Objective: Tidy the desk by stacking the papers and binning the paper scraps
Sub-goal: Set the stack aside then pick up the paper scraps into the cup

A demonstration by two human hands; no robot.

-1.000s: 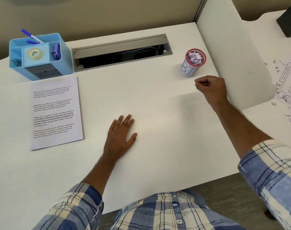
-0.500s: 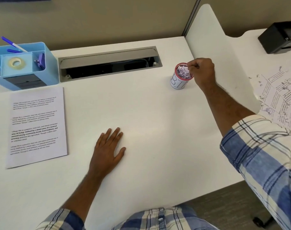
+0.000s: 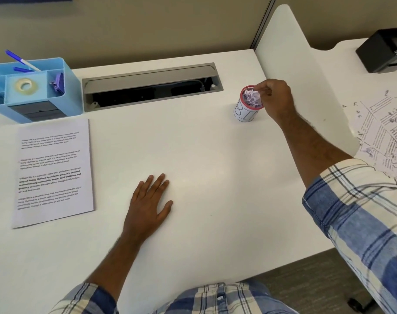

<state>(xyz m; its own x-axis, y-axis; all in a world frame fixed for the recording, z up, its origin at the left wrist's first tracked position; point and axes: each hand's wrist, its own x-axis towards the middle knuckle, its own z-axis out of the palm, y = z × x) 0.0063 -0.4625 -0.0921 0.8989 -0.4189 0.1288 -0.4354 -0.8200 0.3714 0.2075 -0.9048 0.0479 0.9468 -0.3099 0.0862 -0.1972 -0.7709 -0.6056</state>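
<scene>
Toward the bench's [image 3: 193,155] left edge we see the stacked papers [image 3: 53,172] lying flat below a blue organizer [image 3: 34,89], and our left hand [image 3: 149,201] rests open-palmed mid-bench. Near the right edge, our right hand [image 3: 275,99] hovers over the scrap-filled bin [image 3: 247,109], fingertips pinched together; whether that grip has a scrap, we cannot tell.

Matt white desk [image 3: 193,155], glossy blue plastic organiser [image 3: 70,96], crumpled paper scraps [image 3: 252,97].

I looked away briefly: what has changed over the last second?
The right hand moved from the white desk to the small red-rimmed paper bin, fingers curled over its scraps. The left hand stayed flat; the printed sheet is unmoved.
</scene>
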